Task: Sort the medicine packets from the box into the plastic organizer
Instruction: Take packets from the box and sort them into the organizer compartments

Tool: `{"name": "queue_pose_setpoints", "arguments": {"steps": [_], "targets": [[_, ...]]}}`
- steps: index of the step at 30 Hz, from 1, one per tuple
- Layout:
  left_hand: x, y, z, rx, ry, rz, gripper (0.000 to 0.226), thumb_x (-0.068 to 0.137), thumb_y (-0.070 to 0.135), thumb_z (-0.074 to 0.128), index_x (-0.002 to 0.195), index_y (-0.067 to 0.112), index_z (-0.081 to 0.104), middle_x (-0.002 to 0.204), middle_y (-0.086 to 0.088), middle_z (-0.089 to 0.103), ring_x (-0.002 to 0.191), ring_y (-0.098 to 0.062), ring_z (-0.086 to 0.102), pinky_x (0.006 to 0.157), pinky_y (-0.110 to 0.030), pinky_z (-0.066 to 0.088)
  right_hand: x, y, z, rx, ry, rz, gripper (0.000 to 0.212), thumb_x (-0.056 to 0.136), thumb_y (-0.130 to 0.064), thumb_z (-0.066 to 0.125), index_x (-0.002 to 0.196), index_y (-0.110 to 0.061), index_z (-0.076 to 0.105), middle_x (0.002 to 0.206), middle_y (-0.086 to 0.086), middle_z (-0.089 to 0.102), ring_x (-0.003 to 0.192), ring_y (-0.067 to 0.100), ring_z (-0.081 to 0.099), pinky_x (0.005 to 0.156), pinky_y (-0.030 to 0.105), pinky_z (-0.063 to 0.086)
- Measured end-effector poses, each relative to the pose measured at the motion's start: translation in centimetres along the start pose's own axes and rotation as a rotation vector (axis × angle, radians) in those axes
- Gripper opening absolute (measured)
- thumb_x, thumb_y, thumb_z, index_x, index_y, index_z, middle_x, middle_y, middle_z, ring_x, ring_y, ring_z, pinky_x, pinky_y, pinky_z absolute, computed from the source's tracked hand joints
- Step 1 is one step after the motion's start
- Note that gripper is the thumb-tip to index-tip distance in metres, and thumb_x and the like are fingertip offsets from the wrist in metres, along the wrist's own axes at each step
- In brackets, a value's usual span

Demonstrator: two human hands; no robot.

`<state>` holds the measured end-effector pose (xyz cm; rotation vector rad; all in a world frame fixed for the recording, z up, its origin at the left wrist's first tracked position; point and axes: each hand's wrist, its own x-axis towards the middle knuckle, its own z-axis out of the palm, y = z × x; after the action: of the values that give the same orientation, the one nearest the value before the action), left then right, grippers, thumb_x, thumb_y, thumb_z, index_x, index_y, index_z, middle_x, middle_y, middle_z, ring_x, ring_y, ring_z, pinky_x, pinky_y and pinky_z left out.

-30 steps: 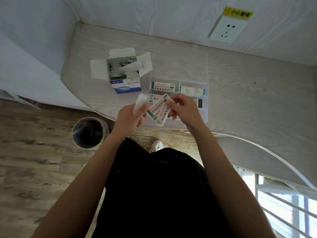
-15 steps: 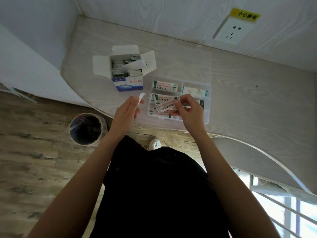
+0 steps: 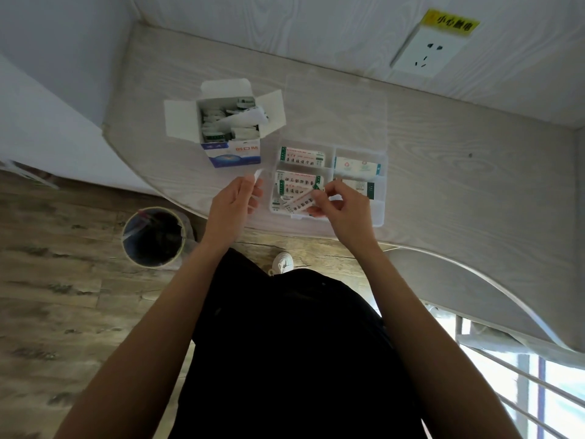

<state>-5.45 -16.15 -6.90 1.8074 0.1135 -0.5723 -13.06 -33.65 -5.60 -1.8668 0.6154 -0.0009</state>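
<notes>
**Packets in the near-left compartment, both hands holding paper**

The medicine packets (image 3: 299, 182) lie in the clear plastic organizer (image 3: 378, 213), which sits on the pale wood-grain table (image 3: 459, 185) near its front edge. The organizer is split into compartments. The far-left one holds a flat packet with green ends and dark print. The near-left one holds several of the same kind, stacked loosely and at slight angles. The two right-hand compartments each hold a paler packet with a green end.

The right hand (image 3: 343, 207) is over the near side of the organizer. Its thumb and fingers are pinched on one packet (image 3: 300, 202) that lies slanted over the near-left compartment; whether that packet already rests on the stack below cannot be told.

The left hand (image 3: 235, 204) is just to the left of the organizer, apart from the right hand. Its fingers are closed on a small white strip of paper (image 3: 258, 175) that sticks up past the fingertips.

Behind the left hand stands the box (image 3: 232, 153), blue and white on its front face, with its flaps folded open. It is crowded with more packets and a white sheet poking out at the top.

On the wood floor below the table edge stands a round bin (image 3: 155, 237) with a dark liner. A white wall socket (image 3: 425, 53) with a yellow label above it is fixed to the wall behind the table.
</notes>
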Motion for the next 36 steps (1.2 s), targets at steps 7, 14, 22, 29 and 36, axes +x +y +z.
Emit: {"name": "queue_pose_setpoints", "arguments": {"steps": [7,14,22,29,36], "targets": [[0.0,-0.2,0.3,-0.050,-0.012,-0.013,0.031,0.100,0.029,0.037,0.082,0.024,0.062,0.077,0.006,0.061,0.064,-0.002,0.053,0.065,-0.019,0.043,0.8,-0.9,0.7,-0.199,0.037,0.020,0.021,0.092,-0.024,0.059,0.077,-0.009,0.056,0.077,-0.004,0.065,0.053,0.004,0.066,0.046,0.023,0.053],[-0.3,-0.5,0.4,-0.001,-0.036,0.010,0.031,0.100,0.033,0.036,0.079,0.027,0.059,0.076,0.009,0.061,0.061,0.005,0.054,0.064,-0.015,0.045,1.3,-0.7,0.3,-0.614,0.021,-0.019,0.028,0.086,-0.042,0.061,0.091,-0.015,0.067,0.086,0.001,0.071,0.079,0.019,0.066,0.075,0.036,0.053],[-0.5,-0.8,0.2,0.007,-0.037,0.037,0.031,0.100,0.032,0.037,0.079,0.027,0.059,0.074,0.008,0.061,0.065,-0.003,0.054,0.064,-0.017,0.044,1.8,-1.3,-0.1,-0.688,-0.099,-0.157,0.021,0.086,-0.039,0.061,0.102,-0.025,0.058,0.091,-0.002,0.068,0.078,0.016,0.062,0.072,0.034,0.051],[-0.5,-0.9,0.0,-0.023,-0.025,0.038,0.030,0.100,0.032,0.038,0.081,0.027,0.060,0.073,0.010,0.061,0.058,0.005,0.053,0.064,-0.017,0.045,2.0,-1.5,-0.7,-0.807,-0.214,-0.274,0.024,0.091,-0.038,0.056,0.103,-0.019,0.062,0.097,0.002,0.069,0.084,0.022,0.062,0.073,0.033,0.048],[-0.6,-0.9,-0.1,-0.005,-0.030,0.029,0.031,0.100,0.031,0.036,0.090,0.017,0.062,0.076,0.011,0.062,0.058,0.007,0.054,0.060,-0.011,0.044,1.7,-2.3,-0.7,-1.008,-0.304,-0.346,0.033,0.094,-0.042,0.049,0.121,-0.024,0.055,0.104,0.004,0.068,0.096,0.024,0.061,0.077,0.032,0.045]]}}
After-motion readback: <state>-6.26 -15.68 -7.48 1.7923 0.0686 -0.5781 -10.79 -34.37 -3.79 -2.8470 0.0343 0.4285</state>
